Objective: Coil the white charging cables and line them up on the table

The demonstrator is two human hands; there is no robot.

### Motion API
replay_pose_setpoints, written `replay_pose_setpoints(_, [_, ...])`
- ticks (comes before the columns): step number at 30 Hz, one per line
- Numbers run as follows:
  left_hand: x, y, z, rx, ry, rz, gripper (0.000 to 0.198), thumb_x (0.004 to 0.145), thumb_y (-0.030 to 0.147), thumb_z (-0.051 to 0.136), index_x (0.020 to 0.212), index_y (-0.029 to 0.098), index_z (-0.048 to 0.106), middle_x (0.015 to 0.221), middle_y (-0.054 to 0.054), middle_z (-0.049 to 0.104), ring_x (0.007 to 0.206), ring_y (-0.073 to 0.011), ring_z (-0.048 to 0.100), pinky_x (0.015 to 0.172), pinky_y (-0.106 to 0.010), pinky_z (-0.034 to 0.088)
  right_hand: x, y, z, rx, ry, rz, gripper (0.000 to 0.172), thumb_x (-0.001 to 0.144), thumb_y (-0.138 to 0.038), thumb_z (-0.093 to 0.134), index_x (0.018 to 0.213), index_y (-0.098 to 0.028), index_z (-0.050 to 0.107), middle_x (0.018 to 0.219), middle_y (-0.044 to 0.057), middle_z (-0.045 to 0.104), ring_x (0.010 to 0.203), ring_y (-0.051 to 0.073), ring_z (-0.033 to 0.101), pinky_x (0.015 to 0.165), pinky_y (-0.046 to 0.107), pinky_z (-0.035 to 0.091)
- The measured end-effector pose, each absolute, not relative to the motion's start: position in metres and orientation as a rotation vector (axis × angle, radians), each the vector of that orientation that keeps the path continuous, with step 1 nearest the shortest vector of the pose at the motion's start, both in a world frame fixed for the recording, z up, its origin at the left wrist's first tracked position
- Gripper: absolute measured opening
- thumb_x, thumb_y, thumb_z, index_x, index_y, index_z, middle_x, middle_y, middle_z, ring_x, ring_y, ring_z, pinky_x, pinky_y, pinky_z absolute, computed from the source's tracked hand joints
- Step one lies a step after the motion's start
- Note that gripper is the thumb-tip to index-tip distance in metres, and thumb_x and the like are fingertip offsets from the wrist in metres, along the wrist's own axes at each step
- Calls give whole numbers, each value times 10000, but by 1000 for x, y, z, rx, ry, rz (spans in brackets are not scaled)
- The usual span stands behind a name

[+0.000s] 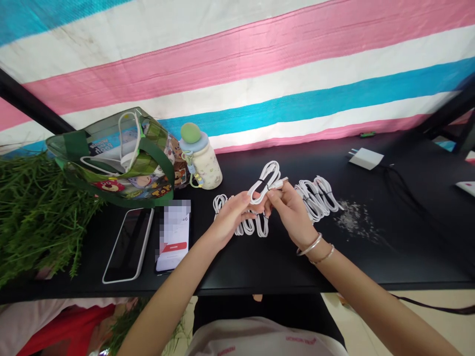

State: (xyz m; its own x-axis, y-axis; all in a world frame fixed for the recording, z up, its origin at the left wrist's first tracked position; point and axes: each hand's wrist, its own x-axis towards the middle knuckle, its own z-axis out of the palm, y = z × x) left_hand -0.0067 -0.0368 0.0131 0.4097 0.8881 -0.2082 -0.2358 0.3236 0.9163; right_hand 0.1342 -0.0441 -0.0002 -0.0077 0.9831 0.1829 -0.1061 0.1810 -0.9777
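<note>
Both hands meet above the middle of a black table (pixel 282 267). My left hand (pixel 230 215) pinches the lower part of a looped white cable (pixel 267 179) that stands up between the hands. My right hand (pixel 291 210), with bangles on its wrist, grips the same cable at its plug end. Under my left hand lies a bundle of coiled white cables (pixel 252 226). Just right of my right hand sits a second pile of coiled white cables (pixel 319 195).
At left stand a green cartoon-print bag (pixel 122 163) and a small bottle with a green cap (pixel 200 158); two phones (pixel 129 244) lie before them, and green plants (pixel 37 212) spread at far left. A white charger (pixel 365 158) with a dark cord lies far right, near white specks (pixel 354 220).
</note>
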Motion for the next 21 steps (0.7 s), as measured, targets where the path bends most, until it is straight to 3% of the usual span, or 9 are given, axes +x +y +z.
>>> replay_pose_setpoints(6, [-2, -42, 15, 1017, 836, 879, 457, 666, 583, 664, 876, 188, 573, 698, -8, 659, 752, -164, 633, 720, -270, 442, 135, -44, 0, -1015, -1217, 1059, 331, 812, -495, 571, 737, -240, 374, 518, -78, 538, 447, 93, 501, 460, 237, 431])
replay_pose_setpoints(12, [-3, -43, 18, 1088, 853, 905, 433, 643, 543, 699, 831, 195, 522, 640, 15, 625, 711, -153, 620, 682, -258, 411, 134, -44, 1, -1021, -1266, 1056, 311, 825, -478, 553, 761, -242, 361, 544, -66, 564, 468, 99, 510, 481, 244, 444])
replay_pose_setpoints(16, [-3, -42, 17, 1130, 887, 908, 382, 710, 535, 625, 845, 196, 513, 614, 8, 622, 733, -170, 631, 673, -263, 405, 134, -43, -2, -1013, -1269, 1065, 305, 819, -469, 561, 776, -242, 362, 542, -71, 559, 456, 95, 496, 476, 241, 440])
replay_pose_setpoints(21, [-5, -41, 14, 1111, 918, 950, 417, 743, 490, 606, 1030, 199, 519, 633, 20, 618, 725, -158, 619, 662, -256, 423, 132, -44, -2, -1007, -1270, 1018, 212, 827, -402, 547, 819, -236, 416, 552, -67, 553, 443, 91, 485, 454, 236, 427])
